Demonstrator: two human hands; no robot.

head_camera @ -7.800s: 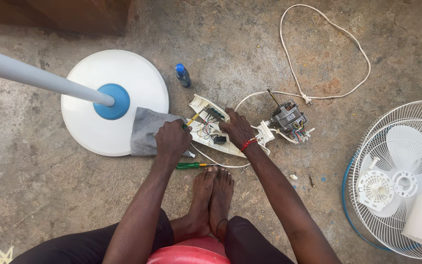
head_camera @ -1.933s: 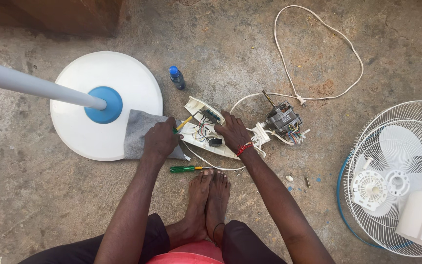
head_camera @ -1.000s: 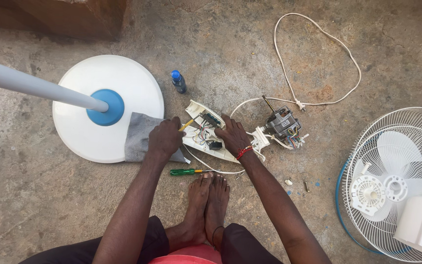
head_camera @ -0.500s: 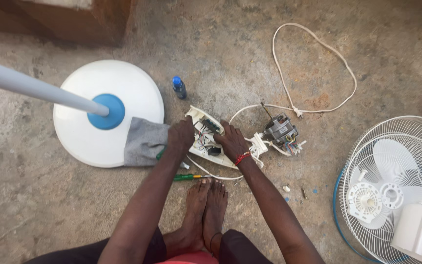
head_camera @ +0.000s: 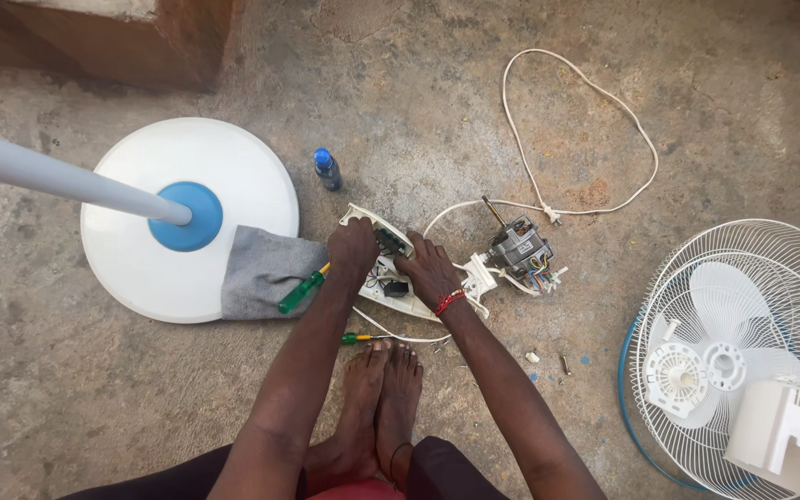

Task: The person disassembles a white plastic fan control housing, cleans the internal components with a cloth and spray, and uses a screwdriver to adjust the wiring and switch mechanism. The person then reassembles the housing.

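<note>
While the person sits low over the rough concrete floor (head_camera: 94, 407), both hands are down on the white plastic control housing with its wiring open to view (head_camera: 383, 278), which lies on the floor just beyond the bare feet (head_camera: 377, 407), between the round white fan base with a blue collar (head_camera: 187, 218) on the left and the small grey electric motor (head_camera: 518, 250) on the right.

From the head view, the left hand (head_camera: 354, 250) is closed around a screwdriver with a green handle (head_camera: 304, 290); the handle sticks out to the left and near, over the grey cloth (head_camera: 266, 273), and the tip is hidden under the hand, probably down in the housing. The right hand (head_camera: 428, 268) lies flat with fingers bent on the right half of the housing, seemingly to keep it steady; whether it grips anything I cannot tell.

The housing is long and narrow. Its long axis runs diagonally, from far left to near right, and the open side faces up. Thin wires join its right end to the motor, so it stays close to it. A white power cord (head_camera: 594, 111) loops away on the far side. A second green screwdriver (head_camera: 356, 338) lies near the toes. A small blue bottle (head_camera: 327, 169) stands far of the housing, and the white wire fan guard with blades (head_camera: 743, 352) rests well apart at the right.
</note>
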